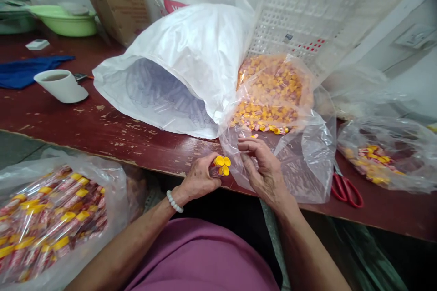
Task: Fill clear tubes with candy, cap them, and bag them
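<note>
My left hand (201, 176) is wrapped round several tubes with yellow caps (221, 163), cap ends facing right, at the table's front edge. Just right of it, my right hand (261, 163) is raised with its fingers apart and slightly curled; nothing can be made out between them. Beyond it lies a clear plastic bag with many small yellow-capped pieces (269, 95), some spilling at its mouth. A white sack (205, 45) lies open behind my left hand, with clear empty tubes (164, 95) inside.
An open bag of filled yellow-capped tubes (58, 209) stands at lower left. Red-handled scissors (346, 188) and a smaller clear bag (389, 159) are at the right. A white cup (63, 86), blue cloth (27, 70), green basin (68, 22), carton (119, 0) and white crate (300, 13) surround the sack.
</note>
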`<state>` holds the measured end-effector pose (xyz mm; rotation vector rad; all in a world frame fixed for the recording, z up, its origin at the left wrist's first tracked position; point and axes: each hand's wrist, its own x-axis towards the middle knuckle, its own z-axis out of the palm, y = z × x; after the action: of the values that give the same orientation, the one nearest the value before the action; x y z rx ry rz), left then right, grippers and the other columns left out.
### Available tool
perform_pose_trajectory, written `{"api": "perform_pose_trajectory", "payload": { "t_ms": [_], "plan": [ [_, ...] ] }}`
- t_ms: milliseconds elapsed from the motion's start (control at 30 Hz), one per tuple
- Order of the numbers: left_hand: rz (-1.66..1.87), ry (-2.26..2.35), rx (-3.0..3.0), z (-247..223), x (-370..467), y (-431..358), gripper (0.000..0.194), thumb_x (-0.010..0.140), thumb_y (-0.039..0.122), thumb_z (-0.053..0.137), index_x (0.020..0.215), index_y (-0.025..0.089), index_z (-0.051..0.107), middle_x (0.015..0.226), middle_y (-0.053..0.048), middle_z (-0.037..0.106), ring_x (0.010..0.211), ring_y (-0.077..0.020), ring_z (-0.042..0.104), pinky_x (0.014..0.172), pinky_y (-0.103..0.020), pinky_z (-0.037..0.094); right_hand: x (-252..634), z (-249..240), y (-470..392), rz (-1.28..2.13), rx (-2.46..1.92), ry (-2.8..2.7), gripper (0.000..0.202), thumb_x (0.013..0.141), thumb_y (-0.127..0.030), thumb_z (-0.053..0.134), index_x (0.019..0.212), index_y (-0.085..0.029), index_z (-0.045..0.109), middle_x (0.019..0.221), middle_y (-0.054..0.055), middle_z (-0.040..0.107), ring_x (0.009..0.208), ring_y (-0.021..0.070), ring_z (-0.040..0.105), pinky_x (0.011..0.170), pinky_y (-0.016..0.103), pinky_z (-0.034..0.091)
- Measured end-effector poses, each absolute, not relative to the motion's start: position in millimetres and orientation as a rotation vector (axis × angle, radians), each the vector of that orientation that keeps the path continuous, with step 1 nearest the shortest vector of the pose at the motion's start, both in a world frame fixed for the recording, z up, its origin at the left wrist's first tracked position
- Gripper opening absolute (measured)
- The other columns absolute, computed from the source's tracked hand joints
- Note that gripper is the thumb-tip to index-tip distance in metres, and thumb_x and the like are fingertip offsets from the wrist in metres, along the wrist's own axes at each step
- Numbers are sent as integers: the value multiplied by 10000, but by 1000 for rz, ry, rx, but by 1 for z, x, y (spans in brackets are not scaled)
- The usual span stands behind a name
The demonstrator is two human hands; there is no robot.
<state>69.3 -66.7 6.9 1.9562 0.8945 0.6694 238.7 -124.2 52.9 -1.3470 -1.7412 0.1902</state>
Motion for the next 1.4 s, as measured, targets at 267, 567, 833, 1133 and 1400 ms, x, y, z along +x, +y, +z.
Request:
{"api": "perform_pose_trajectory", "payload": {
  "t_ms": [267, 567, 833, 1133, 1400],
  "plan": [
    [690, 818, 1828, -5, 73, -69, 318, 568, 46, 509, 865, 154, 548, 768, 20, 565, 671, -108, 494, 597, -217, 375, 222, 17, -131, 153, -1412, -1984, 491, 713, -19, 496, 1112, -284, 605, 1320, 62, 450, 1161, 239, 462, 955, 452, 403],
    [725, 874, 1727, -18, 67, -56, 380, 562, 41, 507, 924, 142, 562, 764, 19, 561, 664, -104, 514, 599, -203, 396, 322, 2, -84, 20, -2097, -1417, 301, 802, -192, 483, 1052, -190, 653, 1047, 113, 607, 980, 230, 561, 880, 373, 437],
    [738, 866, 1823, -10, 70, -59, 357, 548, 41, 515, 884, 146, 576, 757, 21, 560, 670, -103, 490, 610, -207, 378, 344, 7, -75, 107, -2123, -1315, 227, 768, -327, 570, 804, -136, 686, 769, 102, 676, 729, 216, 615, 719, 362, 467],
    [689, 820, 1681, -10, 82, -65, 303, 550, 39, 547, 836, 139, 547, 708, 37, 510, 607, -80, 426, 534, -194, 335, 206, 36, -119, 576, -1270, -1167, 138, 753, -285, 692, 840, -211, 613, 947, 30, 663, 869, 152, 628, 763, 300, 505],
    [692, 805, 1646, -6, 77, -68, 219, 567, 92, 604, 750, 148, 497, 657, 58, 462, 572, -68, 372, 504, -192, 303, 204, 31, -129, 330, -1340, -1467, 80, 840, -261, 588, 887, -225, 641, 1129, 70, 581, 1095, 197, 544, 946, 396, 420]
  ]
}}
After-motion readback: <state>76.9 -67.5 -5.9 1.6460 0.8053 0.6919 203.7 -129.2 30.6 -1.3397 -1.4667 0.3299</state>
